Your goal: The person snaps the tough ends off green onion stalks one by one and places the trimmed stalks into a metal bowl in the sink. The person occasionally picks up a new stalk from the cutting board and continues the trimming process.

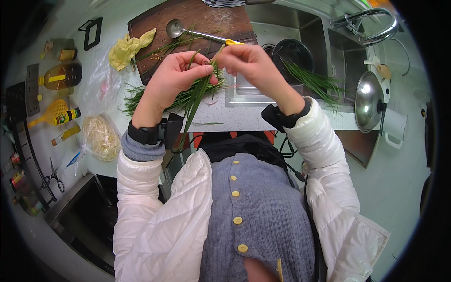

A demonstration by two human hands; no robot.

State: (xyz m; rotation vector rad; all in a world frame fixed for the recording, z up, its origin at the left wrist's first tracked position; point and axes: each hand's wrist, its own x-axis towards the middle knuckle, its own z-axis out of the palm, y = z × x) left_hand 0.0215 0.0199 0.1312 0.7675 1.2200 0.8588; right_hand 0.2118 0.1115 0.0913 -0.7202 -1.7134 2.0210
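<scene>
A few long green garlic chives (199, 96) hang down from between my hands over the counter's front edge. My left hand (176, 77) is closed round them, with thumb and fingers pinched near their upper end. The fingertips of my right hand (251, 66) pinch the pale stem ends just beside it. Under and behind my left wrist lies a loose pile of chives (134, 98) on the speckled counter. More chives (312, 80) rest at the right, partly in a dark round bowl (293, 47) in the sink.
Behind my hands, a wooden cutting board (150, 23) bears a metal ladle (175, 29) and stray stalks. A crumpled yellow cloth (129, 49) lies at its left edge. Bagged pale shreds (101, 137) and an oil bottle (61, 76) stand left; a pot lid (369, 101) leans right.
</scene>
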